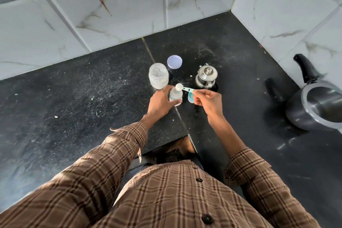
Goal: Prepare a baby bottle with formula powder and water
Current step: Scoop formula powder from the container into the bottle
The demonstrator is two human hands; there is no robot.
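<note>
A small clear baby bottle (176, 96) stands uncapped on the black counter, and my left hand (162, 102) grips its side. My right hand (208, 101) pinches the teal handle of a measuring scoop (183, 88), whose bowl of white powder sits right over the bottle's mouth. Behind the bottle, to the left, stands an open clear jar (158, 76) of white formula powder. Its pale lilac lid (174, 62) lies flat further back. The bottle's teal collar and teat (191, 97) rest on the counter between bottle and right hand, partly hidden.
A glass and steel kettle (206, 77) stands just behind my right hand. A grey pressure cooker (318, 105) with a black handle sits at the right. Tiled walls (111, 15) close the counter corner. Powder specks dot the black counter (74, 98).
</note>
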